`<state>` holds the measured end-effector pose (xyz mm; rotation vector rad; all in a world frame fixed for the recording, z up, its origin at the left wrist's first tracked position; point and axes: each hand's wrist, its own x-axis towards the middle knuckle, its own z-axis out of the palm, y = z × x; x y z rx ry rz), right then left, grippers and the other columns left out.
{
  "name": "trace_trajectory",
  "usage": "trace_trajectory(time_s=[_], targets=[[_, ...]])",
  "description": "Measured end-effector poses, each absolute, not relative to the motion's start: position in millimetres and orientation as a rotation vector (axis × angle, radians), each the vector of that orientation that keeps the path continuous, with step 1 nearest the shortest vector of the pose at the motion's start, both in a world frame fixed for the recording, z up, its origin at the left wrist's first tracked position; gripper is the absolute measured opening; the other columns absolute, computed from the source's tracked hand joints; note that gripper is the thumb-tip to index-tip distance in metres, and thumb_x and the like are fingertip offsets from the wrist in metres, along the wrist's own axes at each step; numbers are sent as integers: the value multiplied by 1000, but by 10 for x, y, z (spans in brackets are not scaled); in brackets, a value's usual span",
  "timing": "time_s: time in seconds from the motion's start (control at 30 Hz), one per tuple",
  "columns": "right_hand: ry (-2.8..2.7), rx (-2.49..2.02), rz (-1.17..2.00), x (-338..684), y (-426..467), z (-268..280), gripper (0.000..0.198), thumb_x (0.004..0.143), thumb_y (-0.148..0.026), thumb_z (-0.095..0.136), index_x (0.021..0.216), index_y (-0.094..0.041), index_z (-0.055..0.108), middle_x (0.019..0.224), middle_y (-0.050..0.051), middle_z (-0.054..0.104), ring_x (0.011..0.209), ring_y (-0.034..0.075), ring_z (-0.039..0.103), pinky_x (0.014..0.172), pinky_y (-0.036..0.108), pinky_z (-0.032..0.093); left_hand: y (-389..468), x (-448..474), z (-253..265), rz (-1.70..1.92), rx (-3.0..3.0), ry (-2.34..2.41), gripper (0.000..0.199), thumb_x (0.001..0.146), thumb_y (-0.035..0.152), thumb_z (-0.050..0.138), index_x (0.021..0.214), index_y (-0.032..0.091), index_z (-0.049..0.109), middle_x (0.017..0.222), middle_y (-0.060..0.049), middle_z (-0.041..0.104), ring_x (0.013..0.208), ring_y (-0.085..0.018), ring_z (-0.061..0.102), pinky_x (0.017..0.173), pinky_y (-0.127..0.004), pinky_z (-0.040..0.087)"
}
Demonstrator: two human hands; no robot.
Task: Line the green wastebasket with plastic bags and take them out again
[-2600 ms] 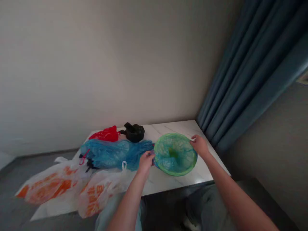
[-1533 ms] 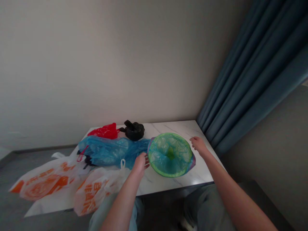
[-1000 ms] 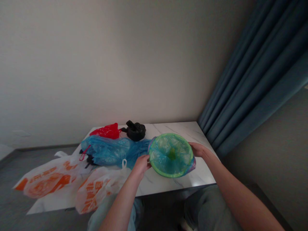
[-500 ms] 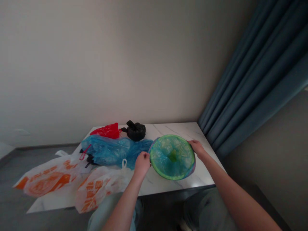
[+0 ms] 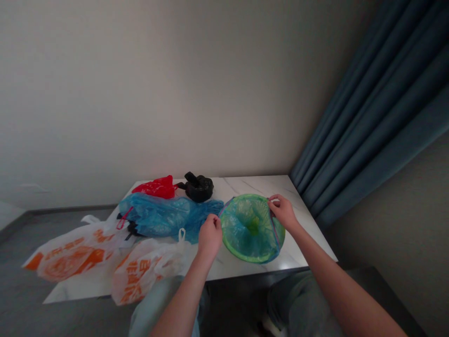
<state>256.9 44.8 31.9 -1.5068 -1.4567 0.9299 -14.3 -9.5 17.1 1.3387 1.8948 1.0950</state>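
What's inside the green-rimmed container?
Inside the green-rimmed container, a translucent bluish bag lines the walls, its edge pinched by the right hand; green shows in the middle. The bag covers the bottom, so anything beneath it can't be made out.

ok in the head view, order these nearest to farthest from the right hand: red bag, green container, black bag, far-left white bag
1. green container: right at the right hand, which pinches its liner
2. black bag: back of table, left of the container
3. red bag: back, farther left
4. far-left white bag: left front
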Motion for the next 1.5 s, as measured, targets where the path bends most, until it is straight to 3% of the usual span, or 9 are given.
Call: trace_trajectory(time_s=[0.2, 0.43, 0.67, 0.9, 1.13, 1.27, 1.37, 1.5], targets=[[-1472, -1327, 1247, 2455, 406, 340, 28, 76, -41, 59, 93, -24, 44, 52, -7, 59, 46, 15, 55, 51, 27, 45, -100, -126, 198, 1159, 1355, 1903, 19, 85, 8, 56, 73, 23, 53, 71, -1, 54, 70, -21, 53, 73, -29, 35], [-1710, -1152, 1409, 2330, 285, 302, 27, 83, -38, 63, 96, -24, 43, 69, -2, 69, 64, 16, 65, 60, 26, 46, -152, -92, 239, 1090, 1264, 1883, 16, 90, 11, 53, 84, 25, 48, 58, 4, 43, 56, -20, 44, 67, -29, 28], [-1834, -1139, 1525, 2280, 278, 231, 25, 81, -36, 66, 86, -23, 44, 71, 0, 72, 66, 17, 67, 60, 25, 44, -125, -113, 215, 1110, 1251, 1981, 8, 93, 15, 48, 95, 23, 51, 62, 2, 48, 60, -23, 53, 68, -30, 35], [-1600, -1207, 1442, 2402, 343, 321, 37, 73, -35, 68, 95, -25, 40, 62, -6, 64, 58, 15, 61, 58, 25, 44, -117, -237, 270, 1197, 1199, 2180, 9, 94, 20, 47, 101, 22, 53, 64, 2, 47, 63, -23, 54, 70, -33, 39], [-1434, -1289, 1293, 2579, 376, 345, 50, 64, -34, 72, 106, -20, 50, 62, -10, 52, 52, 10, 47, 49, 22, 35, 19, -365, 185, 1507, 847, 1782, 11, 88, 30, 57, 84, 21, 61, 70, 1, 57, 71, -18, 57, 74, -28, 44], [-1396, -1377, 1370, 2587, 333, 363, 39, 65, -37, 70, 96, -16, 59, 57, -7, 51, 46, 9, 42, 46, 24, 32, 46, -355, 227, 1551, 446, 1444, 16, 77, 31, 70, 84, 18, 65, 78, -1, 66, 71, -15, 60, 73, -27, 48], [-1400, -1457, 1357, 2570, 321, 355, 32, 68, -43, 69, 85, -16, 62, 53, -6, 50, 45, 9, 42, 45, 25, 31, 2, -367, 390, 1404, 313, 1281, 19, 75, 30, 71, 86, 15, 67, 74, -2, 67, 62, -14, 59, 63, -26, 48], [-1473, -1531, 1242, 2536, 346, 341, 29, 67, -46, 69, 67, -18, 62, 50, -4, 51, 46, 10, 43, 44, 25, 29, -125, -424, 615, 1252, 407, 1075, 37, 74, 29, 67, 106, 13, 71, 79, -7, 71, 60, -15, 61, 55, -25, 45]])
